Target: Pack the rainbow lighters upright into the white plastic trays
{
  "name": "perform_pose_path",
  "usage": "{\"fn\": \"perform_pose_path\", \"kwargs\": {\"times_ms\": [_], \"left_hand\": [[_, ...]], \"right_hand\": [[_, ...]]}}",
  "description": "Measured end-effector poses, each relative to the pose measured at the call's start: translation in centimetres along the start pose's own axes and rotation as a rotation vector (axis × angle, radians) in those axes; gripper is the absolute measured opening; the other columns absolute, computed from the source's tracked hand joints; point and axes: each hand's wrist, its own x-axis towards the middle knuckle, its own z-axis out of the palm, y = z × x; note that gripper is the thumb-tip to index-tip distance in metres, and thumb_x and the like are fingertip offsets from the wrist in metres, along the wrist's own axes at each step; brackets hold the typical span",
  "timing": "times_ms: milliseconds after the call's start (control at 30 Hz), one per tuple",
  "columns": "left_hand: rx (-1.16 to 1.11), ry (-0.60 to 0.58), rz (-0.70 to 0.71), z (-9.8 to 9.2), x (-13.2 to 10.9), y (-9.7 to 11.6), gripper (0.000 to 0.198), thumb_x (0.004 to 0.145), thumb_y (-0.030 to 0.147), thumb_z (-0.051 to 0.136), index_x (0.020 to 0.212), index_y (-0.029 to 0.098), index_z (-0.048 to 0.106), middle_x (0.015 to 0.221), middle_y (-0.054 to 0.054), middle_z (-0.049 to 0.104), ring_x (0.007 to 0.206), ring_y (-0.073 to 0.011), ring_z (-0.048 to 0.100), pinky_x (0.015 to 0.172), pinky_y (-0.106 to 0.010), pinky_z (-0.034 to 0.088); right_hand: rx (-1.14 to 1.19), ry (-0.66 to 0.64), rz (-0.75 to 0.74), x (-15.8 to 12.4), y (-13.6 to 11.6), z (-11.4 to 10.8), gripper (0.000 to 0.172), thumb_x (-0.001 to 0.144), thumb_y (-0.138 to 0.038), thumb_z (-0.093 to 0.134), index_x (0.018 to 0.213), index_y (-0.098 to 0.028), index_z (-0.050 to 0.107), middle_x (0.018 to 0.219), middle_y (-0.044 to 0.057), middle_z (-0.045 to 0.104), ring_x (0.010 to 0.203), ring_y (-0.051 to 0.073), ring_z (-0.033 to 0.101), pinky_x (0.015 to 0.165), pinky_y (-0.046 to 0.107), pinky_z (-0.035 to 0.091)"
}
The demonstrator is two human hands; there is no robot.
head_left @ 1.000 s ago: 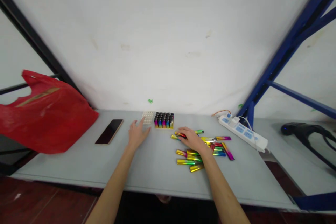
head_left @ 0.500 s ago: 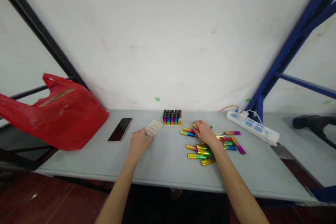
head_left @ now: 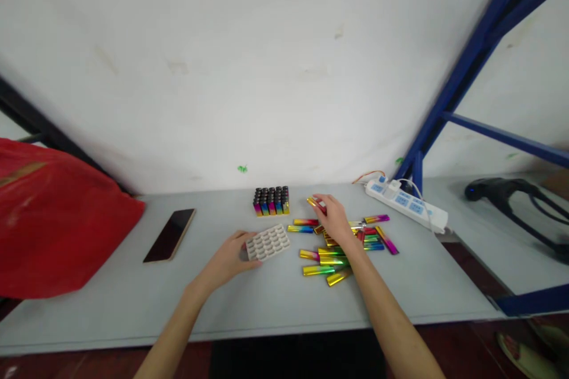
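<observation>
My left hand (head_left: 232, 257) grips a pale slotted tray (head_left: 268, 243) by its left end, the thumb at the near edge and the fingers at the far one. Rows of slots face up, with nothing in them. My right hand (head_left: 331, 216) pinches a shiny yellow-and-red lighter (head_left: 316, 205) above the far side of a loose pile of lighters (head_left: 333, 260). These are metallic, in yellow, green, blue, red and purple, and lie in various directions. My wrist hides part of the pile. Behind the tray stands a block of upright lighters (head_left: 271, 202) with black tops, packed in rows.
A dark phone (head_left: 170, 235) lies on the grey table (head_left: 249, 308) at the left, near a red plastic bag (head_left: 66, 219). A white power strip (head_left: 406, 204) with cables sits at the right, beside blue rack posts (head_left: 464, 77). A black device (head_left: 511, 195) lies farther right.
My left hand has brought the slotted tray nearer to me and toward the pile, turning it. My right hand has lifted a lighter off the pile. The whole view has shifted.
</observation>
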Motion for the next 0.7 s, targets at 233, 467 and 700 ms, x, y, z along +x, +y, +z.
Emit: {"fn": "perform_pose_path", "kwargs": {"times_ms": [233,467,700], "left_hand": [[0.03,-0.096,0.139,0.6,4.6,1.1,0.071,0.075,0.041,0.096,0.141,0.025,0.076,0.14,-0.012,0.076,0.117,-0.0332,0.075,0.108,-0.048,0.064],[0.039,-0.145,0.258,1.6,7.3,1.4,0.075,0.075,0.044,0.097,0.145,0.027,0.073,0.146,-0.012,0.072,0.133,-0.0353,0.07,0.122,-0.05,0.056],[0.085,-0.008,0.344,2.8,7.1,0.1,0.075,0.075,0.047,0.098,0.139,0.024,0.068,0.14,-0.012,0.07,0.132,-0.0377,0.07,0.121,-0.052,0.057]], "right_hand": [[0.524,0.197,0.2,0.2,-0.5,0.0,0.05,0.085,-0.068,0.085,0.103,-0.022,0.076,0.096,0.006,0.08,0.077,0.02,0.07,0.072,0.034,0.06],[0.949,0.167,0.366,0.0,-3.3,0.5,0.059,0.069,-0.074,0.097,0.09,-0.022,0.075,0.084,0.0,0.07,0.076,0.016,0.064,0.066,0.028,0.055],[1.027,-0.116,0.347,-0.7,-5.2,1.7,0.064,0.079,-0.081,0.088,0.101,-0.026,0.065,0.07,-0.008,0.054,0.055,0.011,0.045,0.053,0.025,0.043]]}}
